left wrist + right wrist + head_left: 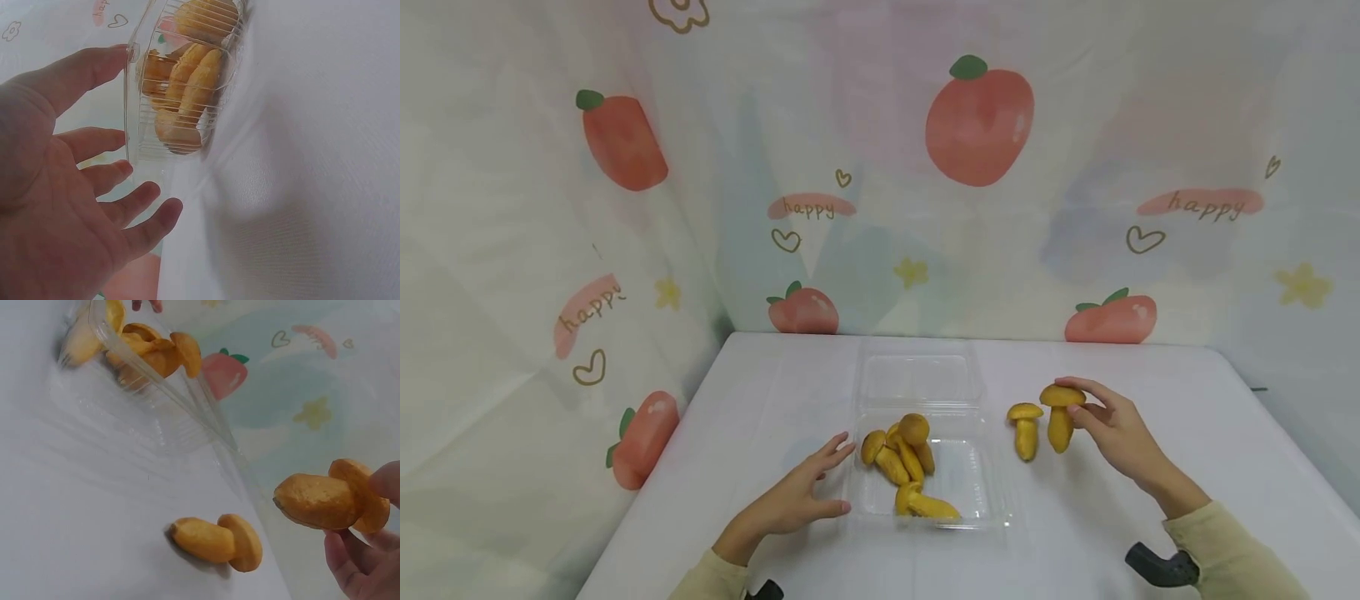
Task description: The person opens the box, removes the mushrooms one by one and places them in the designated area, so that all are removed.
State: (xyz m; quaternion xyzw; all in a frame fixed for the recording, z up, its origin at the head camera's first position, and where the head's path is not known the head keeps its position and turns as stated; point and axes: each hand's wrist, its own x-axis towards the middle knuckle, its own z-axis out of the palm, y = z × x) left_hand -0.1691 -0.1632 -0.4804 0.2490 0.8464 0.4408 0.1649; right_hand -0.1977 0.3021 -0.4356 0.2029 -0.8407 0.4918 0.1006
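Observation:
A yellow mushroom (1060, 429) is pinched at its cap between the thumb and fingers of my right hand (1118, 433). In the right wrist view this mushroom (319, 501) hangs above the table, stem pointing left. Beside it on the table lies another yellow mushroom (1026, 435). Several more mushrooms (892, 463) are in the left part of a clear plastic box (966, 479). My left hand (793, 500) is at the box's left side, fingers spread. In the left wrist view, thumb and fingertips are at the box rim (129, 100); firm contact is hard to tell.
The box's clear lid (919, 379) is folded back, lying behind the box on the white table (790, 383). A patterned cloth (880, 125) rises along the table's back and left side. Dark curved pieces (1161, 567) show at both wrists.

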